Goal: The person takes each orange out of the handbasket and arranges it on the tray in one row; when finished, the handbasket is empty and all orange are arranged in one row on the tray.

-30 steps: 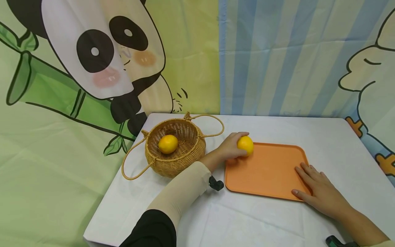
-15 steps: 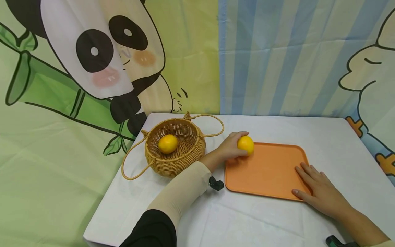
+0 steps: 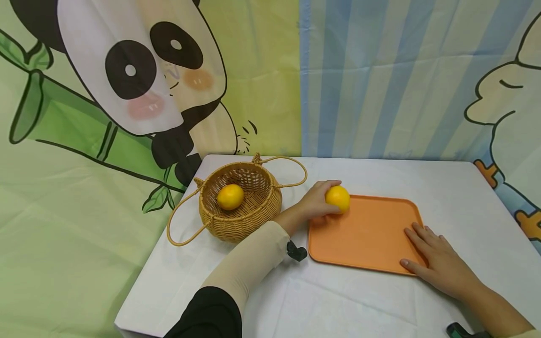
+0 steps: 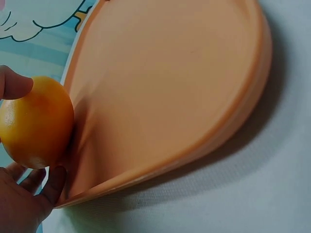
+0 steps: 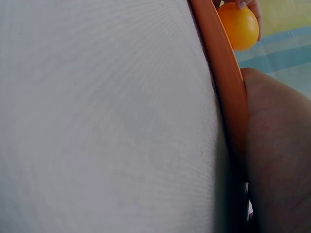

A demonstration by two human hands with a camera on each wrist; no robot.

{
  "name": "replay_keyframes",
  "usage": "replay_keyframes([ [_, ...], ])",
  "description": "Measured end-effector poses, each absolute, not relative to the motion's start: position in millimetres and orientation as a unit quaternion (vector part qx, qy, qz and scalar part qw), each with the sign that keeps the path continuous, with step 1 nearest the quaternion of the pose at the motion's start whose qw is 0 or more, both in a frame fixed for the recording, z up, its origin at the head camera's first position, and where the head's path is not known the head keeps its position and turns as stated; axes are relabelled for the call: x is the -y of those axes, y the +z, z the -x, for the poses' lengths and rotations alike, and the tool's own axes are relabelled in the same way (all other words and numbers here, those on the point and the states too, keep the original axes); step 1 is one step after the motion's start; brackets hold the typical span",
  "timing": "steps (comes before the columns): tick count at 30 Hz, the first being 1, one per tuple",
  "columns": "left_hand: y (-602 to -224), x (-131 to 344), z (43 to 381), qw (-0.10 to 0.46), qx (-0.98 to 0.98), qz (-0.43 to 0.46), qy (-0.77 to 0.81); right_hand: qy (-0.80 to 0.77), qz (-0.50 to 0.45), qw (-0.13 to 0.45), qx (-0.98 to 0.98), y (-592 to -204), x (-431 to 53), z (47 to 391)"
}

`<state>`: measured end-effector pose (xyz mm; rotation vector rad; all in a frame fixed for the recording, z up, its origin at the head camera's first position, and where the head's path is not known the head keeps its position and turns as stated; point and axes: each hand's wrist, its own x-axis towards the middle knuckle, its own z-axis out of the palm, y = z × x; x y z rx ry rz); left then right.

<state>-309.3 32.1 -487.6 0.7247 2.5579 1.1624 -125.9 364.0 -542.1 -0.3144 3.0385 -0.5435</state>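
Hands | left hand (image 3: 318, 200) outstretched, grasping yellow fruit (image 3: 339, 199) | right hand (image 3: 441, 265) unclenched, spread over right edge of orange tray (image 3: 363, 237)

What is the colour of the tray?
The tray is plain orange; the head view shows it best.

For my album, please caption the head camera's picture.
Left hand holds a yellow fruit near one corner of an orange tray; right hand touches the tray.

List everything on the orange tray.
At the orange tray, the left hand holds a yellow fruit by the far left corner; the right hand rests on the right edge. What both cover is hidden.
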Motion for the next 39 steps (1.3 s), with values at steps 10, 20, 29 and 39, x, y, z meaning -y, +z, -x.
replay_keyframes([
  [10,-488.8,-32.7,311.3,0.115,-0.877,-0.259,0.387,-0.174,0.1,0.021,-0.979,-542.4,-364.9,126.5],
  [20,-487.9,-32.3,310.4,0.121,-0.877,-0.26,0.385,-0.168,0.094,0.019,-0.981,-543.6,-364.9,126.5],
  [29,-488.2,-31.3,310.5,0.12,-0.876,-0.261,0.389,-0.169,0.096,0.022,-0.981,-543.5,-364.5,126.1],
  [39,-483.5,-29.8,311.1,0.117,-0.88,-0.252,0.386,-0.17,0.097,0.022,-0.98,-542.2,-362.9,125.4],
])
